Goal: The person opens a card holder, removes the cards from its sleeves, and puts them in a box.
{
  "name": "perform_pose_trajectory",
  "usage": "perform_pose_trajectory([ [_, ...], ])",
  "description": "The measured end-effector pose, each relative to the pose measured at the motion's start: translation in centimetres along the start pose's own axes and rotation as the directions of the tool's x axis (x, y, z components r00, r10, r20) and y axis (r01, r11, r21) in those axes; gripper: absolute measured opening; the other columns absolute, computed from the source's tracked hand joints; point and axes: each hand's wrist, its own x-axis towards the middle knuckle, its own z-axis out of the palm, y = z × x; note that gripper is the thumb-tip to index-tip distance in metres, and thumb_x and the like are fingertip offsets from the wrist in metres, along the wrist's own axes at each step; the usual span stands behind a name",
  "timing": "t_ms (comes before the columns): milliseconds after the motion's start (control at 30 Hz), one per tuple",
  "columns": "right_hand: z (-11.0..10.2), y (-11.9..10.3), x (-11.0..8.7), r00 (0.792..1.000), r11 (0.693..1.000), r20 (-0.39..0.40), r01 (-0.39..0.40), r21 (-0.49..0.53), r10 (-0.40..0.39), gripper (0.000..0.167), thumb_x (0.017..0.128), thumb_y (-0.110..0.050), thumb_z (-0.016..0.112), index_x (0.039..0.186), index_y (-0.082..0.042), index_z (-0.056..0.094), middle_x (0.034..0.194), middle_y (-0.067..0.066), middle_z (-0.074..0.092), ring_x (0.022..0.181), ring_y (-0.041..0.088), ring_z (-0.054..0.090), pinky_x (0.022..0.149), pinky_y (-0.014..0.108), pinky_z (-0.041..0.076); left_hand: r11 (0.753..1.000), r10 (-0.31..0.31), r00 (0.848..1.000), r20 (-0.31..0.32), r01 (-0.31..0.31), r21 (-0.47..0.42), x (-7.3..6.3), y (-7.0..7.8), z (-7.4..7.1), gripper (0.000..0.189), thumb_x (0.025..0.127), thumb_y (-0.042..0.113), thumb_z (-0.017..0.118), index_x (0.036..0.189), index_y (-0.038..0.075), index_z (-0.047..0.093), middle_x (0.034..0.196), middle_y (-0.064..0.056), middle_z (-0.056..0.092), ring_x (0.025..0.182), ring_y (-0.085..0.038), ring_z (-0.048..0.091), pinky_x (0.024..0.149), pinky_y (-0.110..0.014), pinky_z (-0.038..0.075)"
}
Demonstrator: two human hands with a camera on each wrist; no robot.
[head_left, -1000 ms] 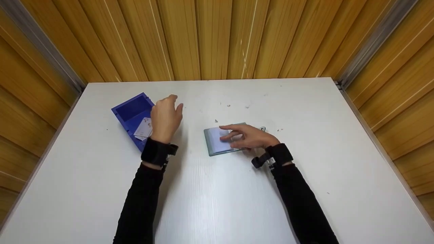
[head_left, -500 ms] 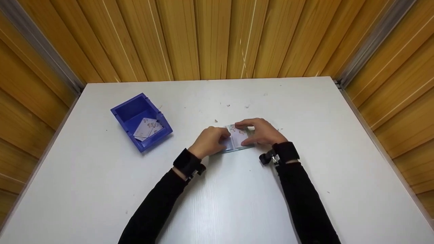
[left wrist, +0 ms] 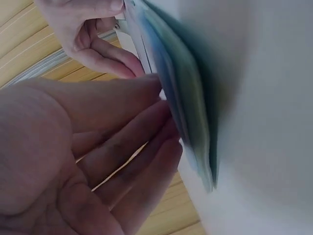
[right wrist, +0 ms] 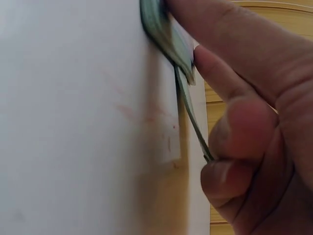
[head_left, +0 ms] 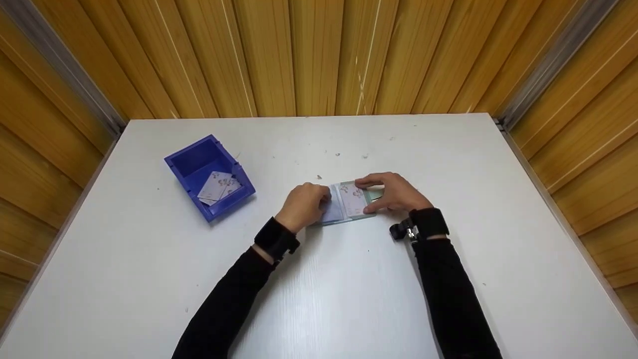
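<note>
A small card holder (head_left: 332, 213) with a green cover and plastic sleeves lies spread on the table. Its right page shows a printed card (head_left: 352, 199) with a floral pattern. My left hand (head_left: 303, 205) bends its thumb and fingers together at the bluish left sleeve, as the left wrist view also shows, where the sleeve (left wrist: 166, 81) stands up over the green cover. My right hand (head_left: 396, 193) grips the right side, index finger and thumb at the card's far and near corners. In the right wrist view its other fingers curl beside a thin green flap (right wrist: 192, 120).
A blue plastic bin (head_left: 192, 162) stands at the back left with several printed cards (head_left: 217, 187) inside. Small dark specks dot the white table (head_left: 319, 299). Wood-patterned panels (head_left: 319, 55) rise behind it and along both sides.
My left hand has come from beside the bin rightward down to the card holder's left page. My right hand has shifted right, off the left page, and the printed card now shows.
</note>
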Motion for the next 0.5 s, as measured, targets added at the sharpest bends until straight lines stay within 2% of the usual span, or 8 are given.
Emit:
perform_pose_trajectory([
  [100,-0.1,0.0,0.0,1.000,1.000,0.013,0.013,-0.007,-0.013,0.073,0.073,-0.012,0.094,0.140,-0.018,0.066,0.140,0.004,0.068,0.144,0.028,0.048,0.123,0.052,0.030,0.992,0.001,1.000,-0.002,-0.001,-0.125,0.4,0.3,1.0,0.029,0.086,-0.012,0.066,0.112,-0.003,0.075,0.109,-0.015,0.077,0.102,-0.027,0.071,0.095,-0.041,0.057],
  [167,-0.1,0.1,0.0,0.999,1.000,0.025,0.023,-0.014,-0.022,0.075,0.073,-0.012,0.094,0.142,-0.018,0.064,0.140,0.005,0.067,0.145,0.028,0.047,0.123,0.052,0.029,0.973,-0.039,0.999,0.013,0.041,-0.228,0.6,0.7,1.6,0.032,0.088,-0.011,0.062,0.119,-0.005,0.071,0.112,-0.016,0.076,0.104,-0.026,0.070,0.096,-0.040,0.056],
  [233,-0.1,0.2,0.1,0.999,0.999,0.035,0.035,-0.012,-0.035,0.076,0.073,-0.012,0.094,0.143,-0.018,0.063,0.141,0.005,0.067,0.145,0.029,0.046,0.124,0.053,0.029,0.923,-0.132,0.989,0.060,0.144,-0.356,0.8,1.2,2.0,0.038,0.092,-0.005,0.060,0.129,-0.008,0.064,0.117,-0.017,0.072,0.107,-0.026,0.066,0.098,-0.039,0.055],
  [267,-0.1,0.2,0.2,0.998,0.999,0.039,0.040,-0.008,-0.039,0.076,0.074,-0.012,0.094,0.143,-0.018,0.063,0.141,0.004,0.067,0.145,0.029,0.046,0.124,0.053,0.029,0.878,-0.192,0.977,0.089,0.212,-0.429,0.8,1.5,2.0,0.042,0.094,-0.002,0.060,0.135,-0.010,0.059,0.121,-0.018,0.070,0.110,-0.026,0.065,0.100,-0.039,0.054],
  [333,0.0,0.3,0.3,0.998,0.999,0.043,0.042,0.000,-0.042,0.076,0.074,-0.013,0.094,0.144,-0.019,0.063,0.142,0.004,0.066,0.146,0.029,0.046,0.124,0.054,0.028,0.741,-0.308,0.939,0.152,0.337,-0.580,1.0,2.0,2.0,0.051,0.096,0.006,0.060,0.143,-0.011,0.051,0.129,-0.019,0.065,0.115,-0.025,0.061,0.103,-0.038,0.051],
  [367,0.0,0.3,0.3,0.998,0.999,0.042,0.039,0.004,-0.039,0.076,0.074,-0.013,0.094,0.144,-0.019,0.062,0.141,0.003,0.067,0.146,0.028,0.046,0.124,0.054,0.028,0.643,-0.354,0.917,0.185,0.382,-0.664,1.0,2.2,2.0,0.055,0.095,0.008,0.061,0.144,-0.012,0.048,0.133,-0.020,0.062,0.118,-0.025,0.059,0.106,-0.038,0.050],
  [433,0.0,0.4,0.2,0.999,1.000,0.038,0.027,0.007,-0.028,0.076,0.074,-0.013,0.094,0.144,-0.020,0.063,0.141,0.003,0.067,0.146,0.028,0.046,0.124,0.054,0.027,0.434,-0.397,0.887,0.237,0.409,-0.803,1.3,2.5,2.0,0.056,0.095,0.009,0.061,0.143,-0.014,0.046,0.138,-0.022,0.058,0.122,-0.024,0.058,0.109,-0.037,0.049],
  [500,0.0,0.6,0.1,0.999,1.000,0.034,0.017,0.004,-0.017,0.076,0.074,-0.013,0.094,0.143,-0.020,0.063,0.141,0.003,0.067,0.146,0.028,0.045,0.124,0.054,0.027,0.275,-0.404,0.876,0.262,0.390,-0.879,1.5,2.7,2.1,0.052,0.093,0.007,0.059,0.138,-0.017,0.050,0.139,-0.025,0.058,0.119,-0.024,0.059,0.109,-0.037,0.049],
])
